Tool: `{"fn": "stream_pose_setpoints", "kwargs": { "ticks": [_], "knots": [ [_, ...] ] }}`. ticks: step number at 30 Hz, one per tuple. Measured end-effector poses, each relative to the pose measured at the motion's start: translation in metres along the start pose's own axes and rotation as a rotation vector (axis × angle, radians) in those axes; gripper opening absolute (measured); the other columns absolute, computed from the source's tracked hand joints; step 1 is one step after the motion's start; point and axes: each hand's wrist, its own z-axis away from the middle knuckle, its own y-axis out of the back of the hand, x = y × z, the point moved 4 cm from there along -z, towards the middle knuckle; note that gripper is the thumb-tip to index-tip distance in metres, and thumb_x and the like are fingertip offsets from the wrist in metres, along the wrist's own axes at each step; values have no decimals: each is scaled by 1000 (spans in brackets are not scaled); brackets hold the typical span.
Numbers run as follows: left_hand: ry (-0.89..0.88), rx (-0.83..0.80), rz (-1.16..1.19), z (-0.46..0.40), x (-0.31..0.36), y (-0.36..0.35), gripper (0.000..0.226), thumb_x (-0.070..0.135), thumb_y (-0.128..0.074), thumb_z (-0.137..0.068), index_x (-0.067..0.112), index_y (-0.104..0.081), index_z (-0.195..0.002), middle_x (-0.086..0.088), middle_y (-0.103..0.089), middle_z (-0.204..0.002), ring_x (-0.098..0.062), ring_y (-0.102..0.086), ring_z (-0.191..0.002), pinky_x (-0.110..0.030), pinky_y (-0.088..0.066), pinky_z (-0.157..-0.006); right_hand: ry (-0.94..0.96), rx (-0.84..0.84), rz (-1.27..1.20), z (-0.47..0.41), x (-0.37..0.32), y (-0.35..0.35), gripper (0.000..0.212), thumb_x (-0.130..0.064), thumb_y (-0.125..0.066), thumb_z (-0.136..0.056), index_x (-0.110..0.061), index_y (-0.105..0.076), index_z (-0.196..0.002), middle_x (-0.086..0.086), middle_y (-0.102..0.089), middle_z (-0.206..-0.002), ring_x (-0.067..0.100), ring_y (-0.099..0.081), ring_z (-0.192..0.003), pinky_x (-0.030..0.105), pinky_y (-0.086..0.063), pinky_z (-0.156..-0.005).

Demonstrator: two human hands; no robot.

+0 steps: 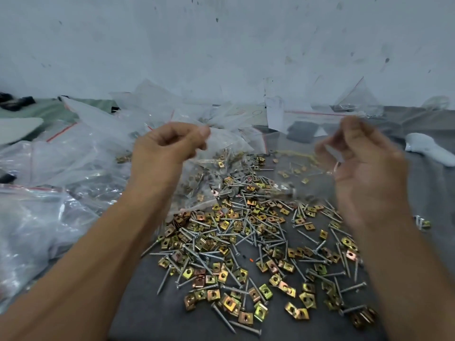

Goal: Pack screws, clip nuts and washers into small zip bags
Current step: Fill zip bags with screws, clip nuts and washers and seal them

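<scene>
A wide heap of silver screws (248,238) and gold clip nuts (261,312) covers the dark grey table (152,303). Grey washers (230,169) lie at the heap's far end. My left hand (167,146) is raised over the far left of the heap, thumb and forefinger pinched on the top of a clear bag (194,193) with washers and screws in it. My right hand (366,166), blurred, is curled on the right side of a small zip bag (302,153) with a red line along its top. A few parts sit at that bag's bottom.
Crumpled clear bags (49,193) are piled on the left, and more stand at the back (152,99). A white object (428,151) lies at the right, a black item (301,130) and a paper sheet (274,114) behind the bag. A stained wall (221,45) closes the back.
</scene>
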Motion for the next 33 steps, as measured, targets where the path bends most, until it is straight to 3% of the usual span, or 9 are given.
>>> {"fn": "stream_pose_setpoints", "kwargs": {
  "ticks": [3, 6, 10, 14, 18, 23, 25, 30, 33],
  "knots": [
    [43, -349, -42, 22, -1, -33, 46, 46, -88, -78, 31, -73, -119, 7, -77, -122, -9, -72, -115, -25, -58, -94, -18, -142, -76, 2, -5, -13, 7, -14, -61, -99, -13, -68, -98, -1, -70, -85, 14, -68, -85, 39, -58, -84],
    [223, -515, -30, 34, -15, -78, 87, 36, -92, -76, 37, -49, -151, 5, -66, -143, -12, -61, -133, -37, -49, -110, -59, -192, -180, 6, -4, -30, 8, -15, -60, -100, -15, -67, -94, -2, -69, -82, 13, -67, -81, 37, -59, -82],
    [402, -690, 58, 55, -29, -110, 28, 12, -73, -99, 14, -70, -128, -5, -75, -117, -24, -71, -105, -37, -60, -88, -208, -102, -442, 11, 10, -38, 3, -12, -65, -93, -10, -66, -92, 0, -69, -84, 9, -69, -79, 30, -61, -78],
    [624, -692, 443, 69, -27, -112, 21, 14, -55, -109, 5, -62, -127, -12, -78, -98, -31, -79, -92, -35, -67, -65, -256, 92, -347, 2, 26, -18, 3, -12, -66, -96, -10, -66, -96, 1, -71, -84, 9, -70, -80, 30, -60, -89],
    [753, -617, 619, 57, -18, -102, 19, 18, -53, -110, 2, -57, -118, -29, -76, -99, -40, -78, -93, -37, -67, -67, -241, 196, -70, -6, 35, 4, 17, -13, -66, -99, -11, -65, -116, 6, -71, -98, 14, -70, -86, 33, -61, -87],
    [799, -466, 514, 46, -24, -87, 26, 14, -62, -105, -7, -63, -119, -29, -77, -98, -39, -80, -78, -35, -66, -59, -321, 300, 63, -2, 49, 15, 13, -9, -69, -96, -9, -68, -110, 4, -72, -86, 15, -72, -76, 30, -61, -62],
    [772, -399, 535, 43, -28, -82, 24, 8, -63, -104, -10, -66, -119, -29, -77, -104, -40, -80, -87, -33, -66, -61, -355, 320, 50, -1, 53, 17, 8, -8, -69, -97, -8, -70, -105, 5, -77, -86, 15, -76, -76, 29, -61, -61],
    [678, -376, 277, 22, -29, -62, 20, 13, -59, -106, -5, -64, -109, -19, -73, -73, -19, -70, -48, -22, -53, -37, -518, 245, 226, 0, 61, 17, 7, -14, -67, -98, -8, -68, -99, 7, -71, -83, 17, -70, -67, 29, -62, -56],
    [669, -446, 100, 2, -26, -50, 13, 16, -63, -103, 4, -66, -100, -14, -72, -72, -15, -63, -48, -22, -50, -40, -498, 217, 385, 0, 62, 17, 17, -22, -63, -102, -7, -64, -110, 10, -70, -92, 19, -67, -69, 33, -63, -62]
  ]
}}
